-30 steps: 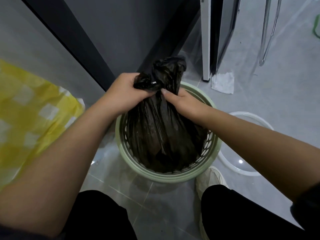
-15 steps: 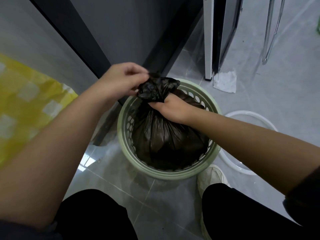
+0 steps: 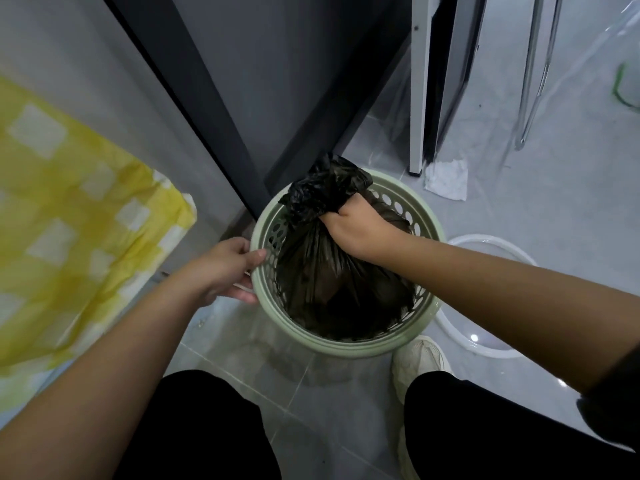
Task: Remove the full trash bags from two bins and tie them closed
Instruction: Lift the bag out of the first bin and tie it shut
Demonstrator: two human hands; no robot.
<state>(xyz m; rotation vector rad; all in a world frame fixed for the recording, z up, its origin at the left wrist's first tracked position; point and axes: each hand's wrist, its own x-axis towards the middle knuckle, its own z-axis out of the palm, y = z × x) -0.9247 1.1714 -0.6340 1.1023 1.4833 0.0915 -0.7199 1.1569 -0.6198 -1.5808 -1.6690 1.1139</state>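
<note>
So the black trash bag (image 3: 332, 271) sits inside the green perforated bin (image 3: 346, 344), which stands on the tiled floor (image 3: 311, 403) up against the dark wall corner. The right hand (image 3: 360, 226) is fisted tight round the bunched neck, probably to keep the mouth shut and get a lifting hold. The left hand (image 3: 228, 268) pinches the bin's left rim, thumb on top and fingers outside, I'd guess so the bin doesn't ride up with the bag. Bag's not out yet.
</note>
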